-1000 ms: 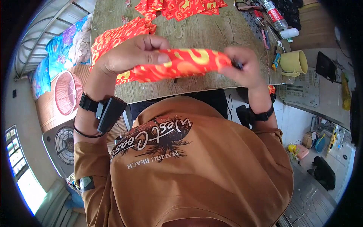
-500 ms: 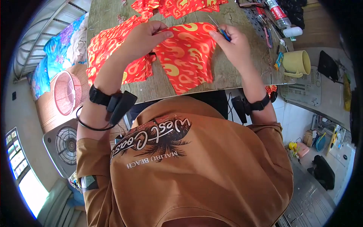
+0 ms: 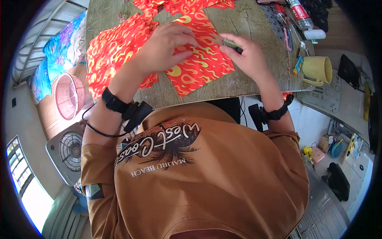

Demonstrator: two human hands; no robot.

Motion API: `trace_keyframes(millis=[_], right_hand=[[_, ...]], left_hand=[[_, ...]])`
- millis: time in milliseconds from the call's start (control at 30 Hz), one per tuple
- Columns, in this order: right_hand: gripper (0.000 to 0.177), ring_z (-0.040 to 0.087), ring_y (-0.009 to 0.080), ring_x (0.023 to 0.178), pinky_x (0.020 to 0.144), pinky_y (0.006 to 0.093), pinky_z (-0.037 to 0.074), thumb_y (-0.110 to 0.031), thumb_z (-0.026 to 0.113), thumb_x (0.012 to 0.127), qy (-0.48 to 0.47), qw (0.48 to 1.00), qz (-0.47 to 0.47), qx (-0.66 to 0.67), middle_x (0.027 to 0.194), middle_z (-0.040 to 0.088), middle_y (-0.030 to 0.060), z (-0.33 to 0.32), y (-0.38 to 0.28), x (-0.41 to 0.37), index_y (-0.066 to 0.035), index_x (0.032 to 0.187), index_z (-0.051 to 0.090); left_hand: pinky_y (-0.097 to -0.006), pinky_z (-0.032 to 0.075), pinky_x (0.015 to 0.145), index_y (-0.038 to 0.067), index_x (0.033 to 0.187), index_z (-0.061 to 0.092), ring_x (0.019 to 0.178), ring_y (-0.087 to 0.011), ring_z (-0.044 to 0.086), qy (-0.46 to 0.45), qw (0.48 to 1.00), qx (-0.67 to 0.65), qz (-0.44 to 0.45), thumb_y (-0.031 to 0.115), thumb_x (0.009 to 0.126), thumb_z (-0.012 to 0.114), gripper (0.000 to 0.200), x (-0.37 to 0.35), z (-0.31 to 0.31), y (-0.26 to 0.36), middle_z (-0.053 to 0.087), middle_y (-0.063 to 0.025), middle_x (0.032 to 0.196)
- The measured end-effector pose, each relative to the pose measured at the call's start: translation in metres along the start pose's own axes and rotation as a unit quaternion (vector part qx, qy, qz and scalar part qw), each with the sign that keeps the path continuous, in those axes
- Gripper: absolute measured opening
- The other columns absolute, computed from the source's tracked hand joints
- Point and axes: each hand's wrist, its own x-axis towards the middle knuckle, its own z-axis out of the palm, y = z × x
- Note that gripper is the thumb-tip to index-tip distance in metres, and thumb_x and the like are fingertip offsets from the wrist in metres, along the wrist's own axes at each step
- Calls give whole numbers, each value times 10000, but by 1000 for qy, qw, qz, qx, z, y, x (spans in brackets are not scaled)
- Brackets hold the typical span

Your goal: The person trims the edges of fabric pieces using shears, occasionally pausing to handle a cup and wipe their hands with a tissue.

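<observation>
A red piece of cloth with orange and yellow flame shapes (image 3: pixel 197 67) lies flat on the wooden table in front of me. My left hand (image 3: pixel 169 46) is over its left part, fingers and thumb apart, palm down. In my right hand (image 3: pixel 247 53) is a pair of thread snips (image 3: pixel 232 44), held with the blades pointing left above the cloth's right edge; they are blurred. To the left, a stack of the same flame-print cloth (image 3: pixel 115 55) sits partly under my left forearm.
More flame-print pieces (image 3: pixel 199 5) lie at the table's far side. At the right are a bottle with a red label (image 3: pixel 300 14), a white bottle (image 3: pixel 315 34), a yellow mug (image 3: pixel 317 69) and several small tools. A pink basket (image 3: pixel 67 97) and a fan (image 3: pixel 69 151) stand at the left.
The cloth, previously lifted between both hands, now lies flat on the table. My left hand has let go of its edge and moved right and down. The snips stay in my right hand.
</observation>
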Motion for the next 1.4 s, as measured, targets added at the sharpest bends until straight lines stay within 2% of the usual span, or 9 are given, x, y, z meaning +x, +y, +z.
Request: trace_keyframes(millis=[33,167,300,400,533,833,1233,1367,1400], right_hand=[[336,584,162,717,665,269,457,-267,629,829,-3,999,-28,-46,868,626,88,0,1,-2,-158,1146,599],[361,539,226,654,616,301,441,-268,639,806,-33,996,-46,-69,752,559,91,-1,-1,-2,-185,1156,599],[367,522,225,637,593,317,428,-270,640,803,-49,995,-32,-84,696,509,85,1,0,-1,-186,1158,602],[366,522,227,644,595,319,429,-278,639,803,-59,994,-38,-84,694,505,83,-1,-4,1,-191,1158,604],[361,530,233,655,600,325,437,-290,635,806,-74,994,-61,-58,700,514,83,3,-12,4,-187,1151,608],[333,575,267,668,605,347,468,-299,622,817,-92,989,-105,-54,745,572,99,16,-13,12,-149,1114,624],[289,589,277,693,615,357,481,-280,611,820,-103,989,-83,-70,770,587,97,19,-11,12,-154,1078,645],[302,570,236,639,588,328,461,-273,627,814,-50,993,-91,-47,733,570,84,20,-6,9,-169,1097,640],[302,570,236,639,588,328,461,-273,627,814,-50,993,-92,-47,733,570,84,18,-5,9,-169,1097,640]], left_hand=[[-366,443,852,111,910,655,949,-252,560,-1,1000,-1,0,162,749,663,169,1,4,0,610,-72,967],[-361,433,869,87,889,647,987,-261,542,-30,997,-62,-40,146,748,663,154,2,19,-3,599,-79,997],[-346,448,847,44,864,628,947,-256,560,-18,993,-103,-58,122,751,658,140,3,19,-7,600,-86,983],[-331,467,818,11,839,605,902,-251,576,-8,959,-223,-175,85,762,641,112,2,13,-3,598,-102,976],[-319,480,786,-7,829,592,871,-244,585,29,971,-191,-138,55,772,625,90,2,15,-6,596,-113,973],[-312,476,799,0,845,587,906,-243,582,13,969,-201,-145,64,784,618,93,2,13,-3,589,-116,1004],[-307,474,810,-3,858,581,913,-246,581,1,974,-183,-136,68,799,611,97,2,16,-7,571,-115,1052],[-316,475,807,3,874,586,919,-258,580,51,967,-201,-145,78,806,606,102,4,17,-18,570,-118,1049],[-322,475,804,7,878,589,919,-264,580,69,974,-153,-154,100,803,613,122,7,13,-21,570,-119,1052]])
